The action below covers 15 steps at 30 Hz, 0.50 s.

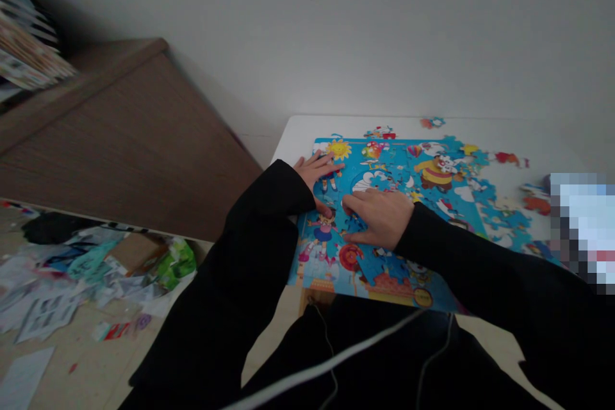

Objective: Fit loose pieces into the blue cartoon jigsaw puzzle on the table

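A colourful cartoon jigsaw puzzle point(413, 166) with a blue background lies on a white table point(298, 131) in front of me. My left hand point(317, 172) lies flat on the puzzle's left part, fingers spread toward a sun picture. My right hand point(380, 216) rests palm down just right of it, fingers curled and pressing on the pieces near the puzzle's middle. Both arms are in black sleeves. I cannot tell whether a piece sits under the right fingers.
Loose puzzle pieces point(507, 157) lie scattered along the table's far and right side. A brown wooden cabinet point(129, 134) stands to the left. Papers and packaging point(96, 269) litter the floor at lower left. A white cable point(336, 362) crosses my lap.
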Each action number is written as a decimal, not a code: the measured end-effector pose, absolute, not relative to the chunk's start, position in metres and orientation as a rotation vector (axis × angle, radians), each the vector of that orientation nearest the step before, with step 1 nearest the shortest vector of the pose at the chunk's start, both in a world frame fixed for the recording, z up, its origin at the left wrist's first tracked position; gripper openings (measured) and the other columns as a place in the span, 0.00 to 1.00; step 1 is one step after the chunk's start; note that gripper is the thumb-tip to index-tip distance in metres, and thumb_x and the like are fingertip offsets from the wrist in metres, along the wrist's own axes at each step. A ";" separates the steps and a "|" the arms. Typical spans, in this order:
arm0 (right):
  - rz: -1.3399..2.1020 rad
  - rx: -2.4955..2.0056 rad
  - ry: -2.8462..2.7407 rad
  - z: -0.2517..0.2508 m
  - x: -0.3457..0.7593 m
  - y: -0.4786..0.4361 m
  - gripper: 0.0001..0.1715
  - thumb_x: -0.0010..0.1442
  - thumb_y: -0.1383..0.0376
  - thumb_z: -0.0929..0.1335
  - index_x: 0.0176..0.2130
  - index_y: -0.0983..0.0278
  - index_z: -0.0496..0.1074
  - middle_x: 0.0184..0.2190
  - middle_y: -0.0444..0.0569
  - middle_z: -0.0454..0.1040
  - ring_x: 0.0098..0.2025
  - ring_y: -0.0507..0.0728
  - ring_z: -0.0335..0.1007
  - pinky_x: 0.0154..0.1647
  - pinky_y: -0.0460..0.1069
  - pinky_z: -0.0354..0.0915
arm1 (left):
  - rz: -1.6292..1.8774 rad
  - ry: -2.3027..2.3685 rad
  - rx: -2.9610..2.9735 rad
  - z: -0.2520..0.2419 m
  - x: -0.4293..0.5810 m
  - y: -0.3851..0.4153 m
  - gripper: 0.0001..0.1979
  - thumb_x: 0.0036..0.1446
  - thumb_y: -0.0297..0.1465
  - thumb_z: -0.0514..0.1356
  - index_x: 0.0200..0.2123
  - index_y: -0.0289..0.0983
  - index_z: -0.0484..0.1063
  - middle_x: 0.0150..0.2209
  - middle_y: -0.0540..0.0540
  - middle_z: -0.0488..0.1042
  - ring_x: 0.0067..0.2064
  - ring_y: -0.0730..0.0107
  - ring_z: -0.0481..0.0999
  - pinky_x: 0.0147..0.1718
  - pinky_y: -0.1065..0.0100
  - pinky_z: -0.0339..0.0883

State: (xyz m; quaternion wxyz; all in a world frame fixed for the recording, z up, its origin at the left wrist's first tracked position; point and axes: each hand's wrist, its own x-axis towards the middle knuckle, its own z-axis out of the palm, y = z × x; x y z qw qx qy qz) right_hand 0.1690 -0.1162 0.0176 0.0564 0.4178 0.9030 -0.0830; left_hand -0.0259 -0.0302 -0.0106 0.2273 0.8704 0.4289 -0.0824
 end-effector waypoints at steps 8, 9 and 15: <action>-0.439 1.256 2.710 0.016 0.172 -0.113 0.17 0.53 0.56 0.68 0.40 0.61 0.64 0.39 0.47 0.72 0.37 0.56 0.68 0.24 0.47 0.47 | -0.243 1.177 2.407 -0.014 -0.028 -0.027 0.58 0.32 0.60 0.62 0.64 0.49 0.41 0.67 0.47 0.30 0.65 0.41 0.29 0.58 0.37 0.32; -0.478 1.260 2.721 0.015 0.173 -0.112 0.17 0.52 0.57 0.69 0.40 0.62 0.64 0.39 0.48 0.71 0.37 0.56 0.68 0.24 0.46 0.47 | -0.242 1.178 2.410 -0.014 -0.028 -0.027 0.58 0.32 0.60 0.62 0.64 0.49 0.41 0.67 0.47 0.30 0.65 0.41 0.29 0.58 0.37 0.33; -0.926 1.187 2.764 0.017 0.182 -0.101 0.13 0.50 0.70 0.68 0.38 0.65 0.64 0.32 0.45 0.72 0.28 0.49 0.65 0.29 0.44 0.55 | -0.216 1.179 2.406 -0.015 -0.028 -0.028 0.57 0.33 0.59 0.62 0.64 0.50 0.41 0.67 0.46 0.31 0.65 0.43 0.29 0.58 0.36 0.33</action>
